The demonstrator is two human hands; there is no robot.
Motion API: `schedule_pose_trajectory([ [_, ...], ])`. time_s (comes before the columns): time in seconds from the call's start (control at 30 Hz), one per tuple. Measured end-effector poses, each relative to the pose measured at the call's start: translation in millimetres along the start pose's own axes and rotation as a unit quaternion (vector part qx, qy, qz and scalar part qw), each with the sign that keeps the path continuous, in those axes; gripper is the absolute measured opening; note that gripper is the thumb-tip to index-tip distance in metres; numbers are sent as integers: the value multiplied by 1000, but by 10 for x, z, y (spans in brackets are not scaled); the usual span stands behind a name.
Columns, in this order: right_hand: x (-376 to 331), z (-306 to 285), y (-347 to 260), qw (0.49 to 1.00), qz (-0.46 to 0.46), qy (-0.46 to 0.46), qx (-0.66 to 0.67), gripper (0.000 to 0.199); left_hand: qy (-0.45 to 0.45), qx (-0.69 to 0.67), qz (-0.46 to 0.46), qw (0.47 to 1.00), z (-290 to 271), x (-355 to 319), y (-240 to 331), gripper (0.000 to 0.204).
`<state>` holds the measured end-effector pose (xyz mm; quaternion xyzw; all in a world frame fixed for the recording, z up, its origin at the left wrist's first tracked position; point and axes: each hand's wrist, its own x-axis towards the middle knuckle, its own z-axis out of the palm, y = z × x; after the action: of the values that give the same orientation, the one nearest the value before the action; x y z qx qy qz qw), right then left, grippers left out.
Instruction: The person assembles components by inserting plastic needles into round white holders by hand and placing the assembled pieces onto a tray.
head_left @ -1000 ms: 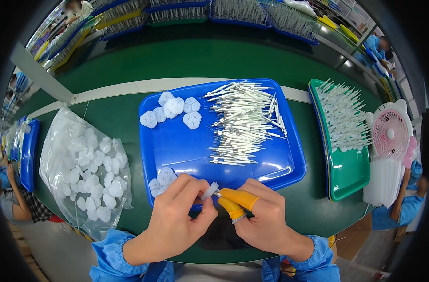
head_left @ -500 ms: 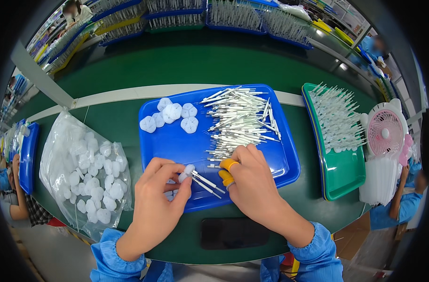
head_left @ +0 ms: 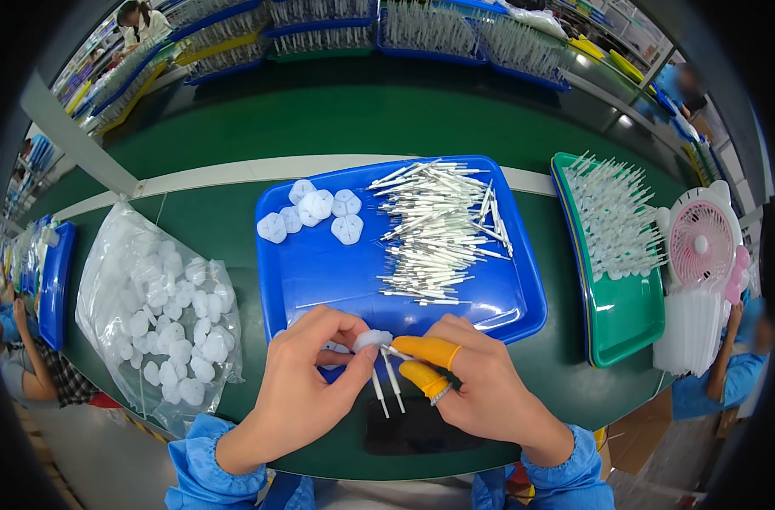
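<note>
Head view: your left hand (head_left: 298,387) pinches a white cap (head_left: 371,340), right hand (head_left: 481,387) pinching a stick (head_left: 396,350) into it; likely mid-insertion, next needs straight push.

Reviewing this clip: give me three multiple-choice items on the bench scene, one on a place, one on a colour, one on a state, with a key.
1. Where does the clear bag of white discs lie?
A. left of the blue tray
B. inside the green tray
C. on the pink fan

2. What colour are the finger covers on the right hand?
A. blue
B. orange-yellow
C. white

3. What is the left hand doing?
A. resting flat
B. pinching a white disc with thin sticks hanging from it
C. gripping the bag

Key: 1 A, the bag sits beside the tray's left edge; 2 B, two covered fingertips show that colour; 3 B, the disc sits between thumb and fingers.
</note>
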<state>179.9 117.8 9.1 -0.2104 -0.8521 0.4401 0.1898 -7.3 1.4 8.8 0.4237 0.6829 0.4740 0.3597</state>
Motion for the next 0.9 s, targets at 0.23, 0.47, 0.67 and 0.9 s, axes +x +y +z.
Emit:
schedule_pose_trajectory([
  [0.23,-11,-49,54,999,-5,-53,-3,45,7,70,59,996,31,-18,6,15],
  [0.47,11,-9,11,998,-2,-44,-49,42,-7,89,49,995,52,-39,-18,18],
  [0.67,-41,146,-5,1000,1,11,-8,29,26,107,110,988,88,-43,-45,17],
  [0.9,-56,234,-67,995,3,85,48,30,39,123,129,983,109,-84,-37,18],
])
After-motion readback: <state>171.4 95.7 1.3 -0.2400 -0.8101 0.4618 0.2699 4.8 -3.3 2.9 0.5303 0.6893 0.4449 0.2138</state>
